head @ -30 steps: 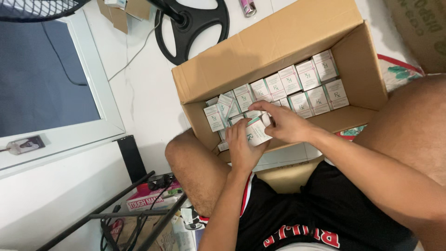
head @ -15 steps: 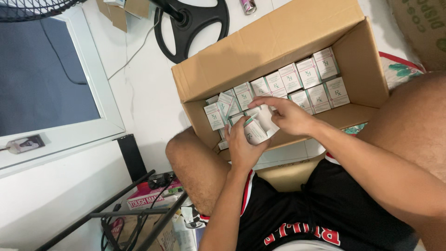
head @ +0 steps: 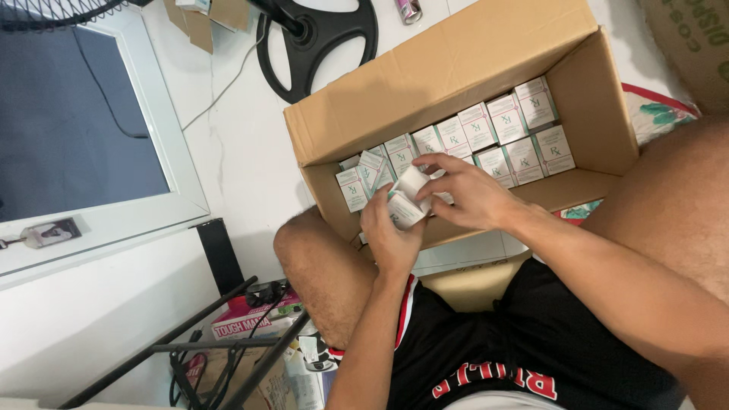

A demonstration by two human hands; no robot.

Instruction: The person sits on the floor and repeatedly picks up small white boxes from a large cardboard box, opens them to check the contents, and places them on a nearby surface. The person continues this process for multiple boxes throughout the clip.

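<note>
We list first the white tiled floor (head: 243, 152), which spreads out beyond both hands and carries everything else. To the far left of the hands stands a white-framed panel (head: 83, 129) with a dark pane.

Next, an open cardboard carton (head: 456, 68), just beyond the hands, its long flap standing up on the far side. Inside it we count two rows of small white boxes (head: 505, 125) with pale green print, packed edge to edge; the rows run from directly above our hands out to the right. The carton's near corner, under the hands, is bare cardboard.

Beyond the carton, up and to the left of the hands, lies a black round fan base (head: 319, 42) with its pole.

Below and left of the hands, past our bare knee (head: 319, 258), we note a black metal frame (head: 190, 342) and a pink printed pack (head: 254, 319) lying under it.

Our left hand (head: 391, 235) is curled around a small white box (head: 406, 201) from below, holding it over the carton's near edge. Our right hand (head: 471, 193) comes in from the right, its fingers spread over the top of the same box, touching it. The box appears tilted, and one end flap may be lifted, though the fingers cover too much for us to be sure.

A small pink can (head: 408, 9) lies at the far edge, well beyond the hands.
</note>
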